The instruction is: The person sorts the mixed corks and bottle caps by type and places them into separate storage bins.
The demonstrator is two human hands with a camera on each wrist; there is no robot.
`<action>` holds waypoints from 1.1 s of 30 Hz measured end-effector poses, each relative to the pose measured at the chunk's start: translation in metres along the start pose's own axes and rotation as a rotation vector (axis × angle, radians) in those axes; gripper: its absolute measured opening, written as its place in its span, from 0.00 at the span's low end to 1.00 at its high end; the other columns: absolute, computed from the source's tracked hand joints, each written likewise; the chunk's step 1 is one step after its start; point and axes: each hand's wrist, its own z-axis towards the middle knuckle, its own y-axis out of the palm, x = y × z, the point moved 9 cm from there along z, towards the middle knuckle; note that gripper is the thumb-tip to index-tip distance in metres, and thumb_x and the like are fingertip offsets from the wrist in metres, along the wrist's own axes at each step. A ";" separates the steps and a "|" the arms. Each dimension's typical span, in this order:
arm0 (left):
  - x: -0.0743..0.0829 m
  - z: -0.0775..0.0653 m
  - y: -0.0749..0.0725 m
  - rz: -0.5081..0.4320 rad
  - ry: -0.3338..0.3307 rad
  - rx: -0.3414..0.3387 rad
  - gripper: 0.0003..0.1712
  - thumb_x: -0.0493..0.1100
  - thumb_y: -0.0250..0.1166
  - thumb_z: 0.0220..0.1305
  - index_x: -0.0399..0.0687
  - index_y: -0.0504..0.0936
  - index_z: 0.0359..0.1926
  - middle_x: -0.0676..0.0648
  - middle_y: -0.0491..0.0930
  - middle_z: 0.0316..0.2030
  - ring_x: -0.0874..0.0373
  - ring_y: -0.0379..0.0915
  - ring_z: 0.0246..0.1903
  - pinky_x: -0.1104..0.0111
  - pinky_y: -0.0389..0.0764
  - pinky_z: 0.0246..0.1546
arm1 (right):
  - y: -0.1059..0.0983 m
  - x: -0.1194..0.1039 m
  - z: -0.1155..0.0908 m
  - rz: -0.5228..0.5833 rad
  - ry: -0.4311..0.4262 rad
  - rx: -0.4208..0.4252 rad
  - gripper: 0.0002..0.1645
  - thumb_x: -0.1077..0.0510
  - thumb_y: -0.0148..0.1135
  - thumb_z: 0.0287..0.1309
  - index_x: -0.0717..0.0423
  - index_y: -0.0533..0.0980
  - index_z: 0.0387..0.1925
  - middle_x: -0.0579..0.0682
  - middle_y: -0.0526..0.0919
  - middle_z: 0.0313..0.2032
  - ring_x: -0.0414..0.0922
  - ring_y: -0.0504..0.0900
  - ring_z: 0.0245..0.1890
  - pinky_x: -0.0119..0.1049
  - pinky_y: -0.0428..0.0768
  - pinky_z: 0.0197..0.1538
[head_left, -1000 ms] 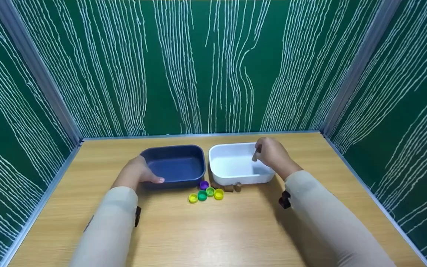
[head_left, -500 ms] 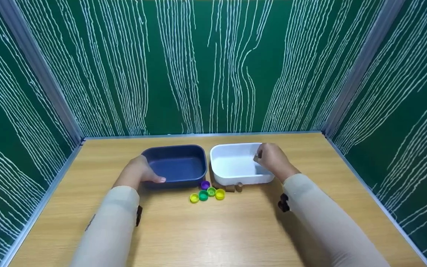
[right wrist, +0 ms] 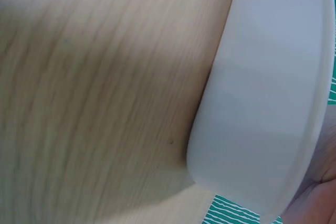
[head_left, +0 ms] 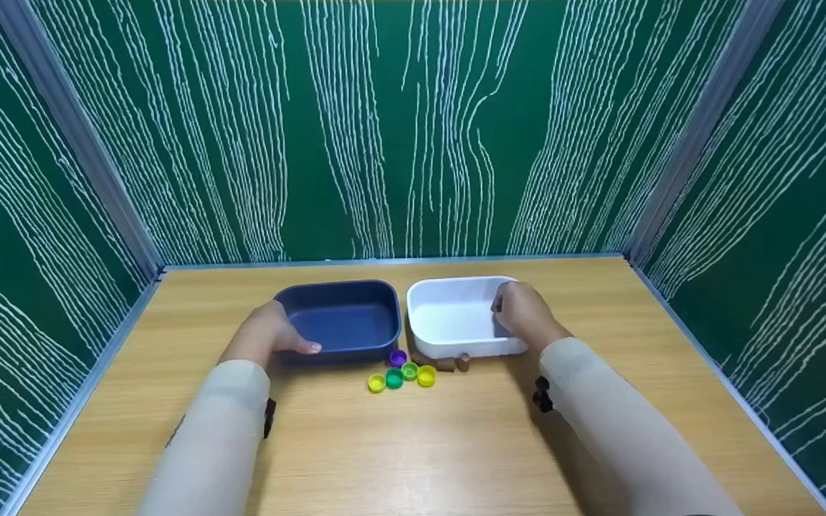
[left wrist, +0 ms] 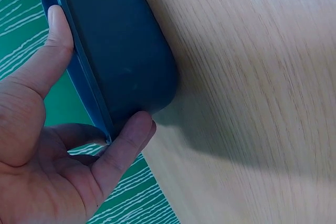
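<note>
In the head view my left hand (head_left: 264, 333) holds the left end of a dark blue container (head_left: 345, 353). The left wrist view shows its thumb on the rim and fingertips against the outer wall of the blue container (left wrist: 121, 40). My right hand (head_left: 525, 309) reaches over the right end of a white container (head_left: 464, 349), fingers curled inward. A small brown cork-like piece (head_left: 497, 304) shows at its fingertips, mostly hidden by the hand. In the right wrist view the white container (right wrist: 257, 103) covers most of the hand.
In front of the containers lie yellow caps (head_left: 426, 375), a dark green cap (head_left: 393, 378), a light green cap (head_left: 409, 370) and a purple cap (head_left: 398, 357). Brown cork-like pieces (head_left: 463, 362) lie against the white container's front. Green walls (head_left: 427, 129) enclose the wooden table (head_left: 413, 444).
My right hand has moved lower over the white container, and the brown piece at its fingertips shows less than before. My left hand keeps its hold on the blue container.
</note>
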 end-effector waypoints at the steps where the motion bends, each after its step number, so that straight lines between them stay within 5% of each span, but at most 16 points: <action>1: 0.000 0.000 0.000 0.001 -0.001 -0.003 0.72 0.55 0.89 0.60 0.24 0.54 0.86 0.24 0.64 0.83 0.30 0.66 0.79 0.39 0.65 0.88 | 0.000 0.000 0.000 -0.006 -0.008 0.008 0.08 0.71 0.62 0.71 0.64 0.87 0.43 0.56 0.87 0.40 0.52 0.81 0.41 0.45 0.81 0.46; 15: 0.001 -0.002 0.000 -0.004 -0.002 0.002 0.72 0.55 0.89 0.60 0.25 0.54 0.87 0.24 0.63 0.83 0.30 0.66 0.80 0.39 0.64 0.88 | 0.009 0.007 -0.001 0.033 0.060 -0.046 0.13 0.72 0.64 0.73 0.63 0.87 0.53 0.58 0.89 0.50 0.56 0.84 0.51 0.52 0.88 0.63; 25: -0.001 -0.004 -0.001 -0.021 -0.005 0.001 0.71 0.54 0.89 0.61 0.26 0.55 0.87 0.25 0.65 0.83 0.31 0.67 0.78 0.39 0.66 0.87 | 0.006 0.005 -0.002 0.038 0.094 -0.065 0.13 0.70 0.67 0.73 0.61 0.87 0.54 0.57 0.90 0.51 0.55 0.85 0.50 0.50 0.89 0.59; 33: 0.002 -0.009 -0.003 0.018 0.027 -0.011 0.72 0.56 0.89 0.60 0.23 0.55 0.86 0.23 0.64 0.82 0.30 0.66 0.81 0.40 0.64 0.88 | -0.012 -0.008 -0.010 -0.065 0.004 0.019 0.11 0.58 0.65 0.80 0.63 0.86 0.48 0.57 0.90 0.43 0.55 0.84 0.44 0.53 0.88 0.54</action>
